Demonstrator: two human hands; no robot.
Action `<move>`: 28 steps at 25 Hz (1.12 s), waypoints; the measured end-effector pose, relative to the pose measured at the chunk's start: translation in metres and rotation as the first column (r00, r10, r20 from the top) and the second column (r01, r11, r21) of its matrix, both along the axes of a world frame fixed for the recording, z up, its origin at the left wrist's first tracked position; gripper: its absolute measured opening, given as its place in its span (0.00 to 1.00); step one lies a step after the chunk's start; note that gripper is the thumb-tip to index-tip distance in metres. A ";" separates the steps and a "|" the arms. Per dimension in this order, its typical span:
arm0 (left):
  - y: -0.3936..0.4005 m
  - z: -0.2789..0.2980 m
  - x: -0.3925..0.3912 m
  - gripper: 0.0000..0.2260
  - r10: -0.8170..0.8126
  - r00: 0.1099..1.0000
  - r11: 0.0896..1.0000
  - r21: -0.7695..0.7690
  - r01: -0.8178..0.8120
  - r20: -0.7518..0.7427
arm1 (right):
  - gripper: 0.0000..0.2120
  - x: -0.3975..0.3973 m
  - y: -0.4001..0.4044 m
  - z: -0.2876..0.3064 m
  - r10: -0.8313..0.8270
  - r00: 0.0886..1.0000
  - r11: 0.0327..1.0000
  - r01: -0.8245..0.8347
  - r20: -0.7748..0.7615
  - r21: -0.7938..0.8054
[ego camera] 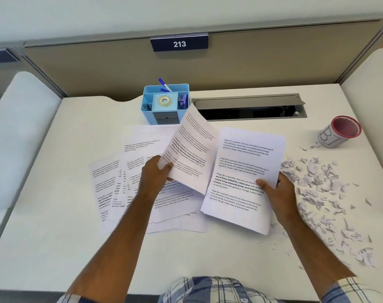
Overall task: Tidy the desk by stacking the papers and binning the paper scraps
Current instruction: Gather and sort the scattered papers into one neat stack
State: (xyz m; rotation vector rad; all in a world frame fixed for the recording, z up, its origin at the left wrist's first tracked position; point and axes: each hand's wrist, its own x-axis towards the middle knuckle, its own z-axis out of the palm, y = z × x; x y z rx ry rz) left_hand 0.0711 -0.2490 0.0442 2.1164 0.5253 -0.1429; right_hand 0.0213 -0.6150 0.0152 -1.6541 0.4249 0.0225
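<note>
- A single printed sheet [190, 149] was held lifted and curled in the left hand [153, 173], pinched at its lower left corner, just left of frame centre.
- A small stack of printed sheets [243, 182] was gripped at its right edge by the right hand [278, 193], thumb on top, right of centre.
- The step in hand was judged to be the gathering of loose pages onto the held stack.
- The lifted sheet would best be laid flat on the stack with its corners matched, then the edges tapped square on the worktop [55, 248].
- Thin paper bends and slides easily, so a light pinch near one edge was thought enough; a tight grip could crease it.
- More printed pages [120, 189] lay fanned and overlapping at centre left, some tilted.
- Torn paper scraps [321, 193], small, jagged and curled, were strewn at the right of the frame, not yet binned.
- A small cylindrical bin [339, 132] with a red rim and a hand-lettered paper wrap stood at upper right, near the scraps.
- A light blue plastic desk organiser [164, 106], compartmented, held a tape roll [164, 100] and a blue pen [164, 84] at upper centre.
</note>
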 end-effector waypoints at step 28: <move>0.000 0.009 -0.111 0.27 -0.430 0.903 0.864 -0.280 0.419 0.026 | 0.19 -0.022 0.098 0.030 0.111 0.993 0.978 -0.115 0.037 0.174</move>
